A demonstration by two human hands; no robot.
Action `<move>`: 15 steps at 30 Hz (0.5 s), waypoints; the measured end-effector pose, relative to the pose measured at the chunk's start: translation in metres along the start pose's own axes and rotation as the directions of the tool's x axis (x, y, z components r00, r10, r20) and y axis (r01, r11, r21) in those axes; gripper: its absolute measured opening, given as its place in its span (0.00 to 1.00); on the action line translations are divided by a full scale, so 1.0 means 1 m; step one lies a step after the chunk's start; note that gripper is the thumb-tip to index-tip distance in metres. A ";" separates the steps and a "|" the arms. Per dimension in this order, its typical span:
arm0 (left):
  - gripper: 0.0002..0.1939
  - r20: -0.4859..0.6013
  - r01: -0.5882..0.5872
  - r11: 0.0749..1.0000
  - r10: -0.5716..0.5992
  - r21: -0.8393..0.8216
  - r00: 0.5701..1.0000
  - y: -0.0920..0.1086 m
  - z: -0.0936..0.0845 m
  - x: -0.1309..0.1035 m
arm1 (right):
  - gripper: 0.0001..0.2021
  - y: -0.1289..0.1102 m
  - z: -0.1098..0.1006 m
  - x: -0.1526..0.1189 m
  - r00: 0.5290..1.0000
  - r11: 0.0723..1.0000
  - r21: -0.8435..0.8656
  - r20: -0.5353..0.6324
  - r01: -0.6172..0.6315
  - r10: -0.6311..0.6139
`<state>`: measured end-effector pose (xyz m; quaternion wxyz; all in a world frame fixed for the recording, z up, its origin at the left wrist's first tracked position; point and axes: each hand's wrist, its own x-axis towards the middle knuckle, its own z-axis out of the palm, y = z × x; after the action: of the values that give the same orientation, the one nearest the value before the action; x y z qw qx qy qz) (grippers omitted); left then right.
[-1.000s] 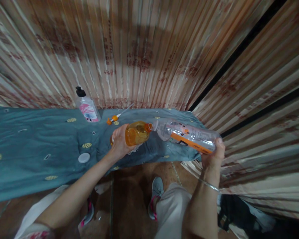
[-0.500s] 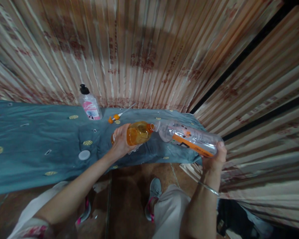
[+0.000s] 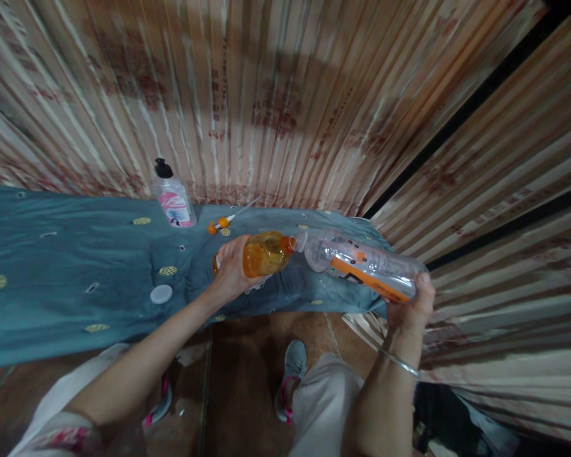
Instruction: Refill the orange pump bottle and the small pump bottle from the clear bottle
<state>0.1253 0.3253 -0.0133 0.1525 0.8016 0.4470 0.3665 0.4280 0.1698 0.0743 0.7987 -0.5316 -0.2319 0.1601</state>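
My left hand (image 3: 231, 266) is wrapped round an amber bottle (image 3: 268, 254), tilted on its side with its neck to the right. In my right hand (image 3: 419, 298) is the base of a large clear plastic bottle (image 3: 356, 260) with an orange label, its neck to the left. The two mouths meet, or nearly so; I cannot tell whether they touch. Behind the amber bottle lies an orange pump head (image 3: 220, 225) with a long tube. A white round cap (image 3: 161, 294) rests to the left of my left hand.
A clear pump bottle (image 3: 175, 202) with a black top and pink label stands at the back. The narrow surface bears a teal cloth (image 3: 76, 254) with yellow motifs. Patterned curtains (image 3: 276, 95) hang behind and to the right, crossed by dark bars (image 3: 457, 130).
Hardly anything differs. Both hands keep the bottles mouth to mouth, and the view has shifted very slightly.
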 end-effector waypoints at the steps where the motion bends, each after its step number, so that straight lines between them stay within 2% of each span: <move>1: 0.44 0.000 -0.001 1.000 0.001 0.001 1.000 0.000 0.000 0.000 | 0.23 0.000 0.000 0.000 1.000 1.000 -0.006 -0.006 -0.001 0.001; 8: 0.44 -0.040 -0.022 1.000 0.022 -0.015 0.999 -0.002 0.003 0.000 | 0.22 0.002 -0.001 0.000 0.999 0.999 -0.001 -0.014 0.037 -0.037; 15: 0.46 -0.009 -0.014 1.000 0.014 -0.017 1.000 -0.002 0.003 0.000 | 0.23 0.005 -0.002 0.002 0.999 1.000 -0.006 -0.016 0.030 -0.030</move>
<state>0.1256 0.3267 -0.0165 0.1546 0.8019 0.4389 0.3748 0.4312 0.1709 0.0698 0.8013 -0.5317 -0.2338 0.1432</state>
